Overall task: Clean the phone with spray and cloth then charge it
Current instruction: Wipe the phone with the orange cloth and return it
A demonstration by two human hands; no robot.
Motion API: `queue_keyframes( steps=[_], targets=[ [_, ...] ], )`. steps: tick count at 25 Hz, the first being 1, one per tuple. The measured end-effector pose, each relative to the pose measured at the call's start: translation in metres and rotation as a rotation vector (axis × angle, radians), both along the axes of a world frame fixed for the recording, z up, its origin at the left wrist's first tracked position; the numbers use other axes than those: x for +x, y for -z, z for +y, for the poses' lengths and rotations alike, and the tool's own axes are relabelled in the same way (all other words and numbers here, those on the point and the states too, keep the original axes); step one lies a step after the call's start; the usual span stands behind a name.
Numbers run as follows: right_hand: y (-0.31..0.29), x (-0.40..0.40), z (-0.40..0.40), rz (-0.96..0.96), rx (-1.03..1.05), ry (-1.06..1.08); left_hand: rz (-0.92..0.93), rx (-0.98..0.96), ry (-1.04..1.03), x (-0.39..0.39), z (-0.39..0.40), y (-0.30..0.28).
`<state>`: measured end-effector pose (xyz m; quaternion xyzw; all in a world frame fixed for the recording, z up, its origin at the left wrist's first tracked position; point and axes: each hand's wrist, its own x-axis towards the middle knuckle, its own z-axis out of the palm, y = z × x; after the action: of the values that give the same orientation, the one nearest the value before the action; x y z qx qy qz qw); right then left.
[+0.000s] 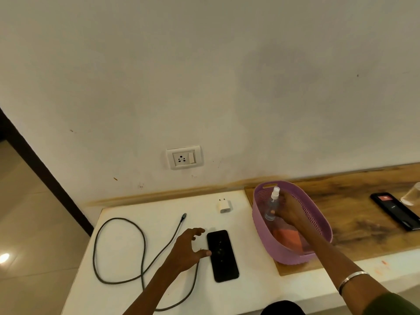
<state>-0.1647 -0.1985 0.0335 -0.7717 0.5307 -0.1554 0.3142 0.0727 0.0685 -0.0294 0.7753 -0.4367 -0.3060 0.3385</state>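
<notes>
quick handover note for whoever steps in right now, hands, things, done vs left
Right hand: in the purple basket, grip closed on the spray bottle; orange cloth lies beneath.
Left hand: open, thumb touching the phone on the white table.
Cable and charger lie loose; wall socket unused.
Done: nothing.
Left: spray, wipe, charge.

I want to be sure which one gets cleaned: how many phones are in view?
2. One phone lies on the white table by the left hand. A second phone lies on the wooden counter, right of the basket. More may lie out of frame.
</notes>
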Motion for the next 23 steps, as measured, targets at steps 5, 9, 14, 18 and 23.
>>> queue_keyframes(
  steps=[5, 9, 14, 18, 23],
  targets=[
    [0.005, -0.022, 0.007, 0.415, 0.135, -0.05, -0.066, 0.216, 0.122, 0.0, 0.001, 0.0],
    [0.016, -0.027, 0.014, 0.461, 0.163, -0.076, -0.214, 0.38, 0.264, -0.008, 0.001, 0.01],
    [0.016, -0.022, 0.013, 0.609, 0.206, -0.014, -0.262, 0.35, 0.268, -0.01, -0.003, 0.015],
    [0.008, -0.033, 0.01, 0.577, 0.112, -0.181, -0.292, 0.349, 0.276, -0.014, -0.005, 0.019],
    [-0.037, -0.053, 0.002, 0.369, 0.014, -0.239, -0.335, 0.346, 0.289, -0.017, -0.003, 0.019]
  ],
)
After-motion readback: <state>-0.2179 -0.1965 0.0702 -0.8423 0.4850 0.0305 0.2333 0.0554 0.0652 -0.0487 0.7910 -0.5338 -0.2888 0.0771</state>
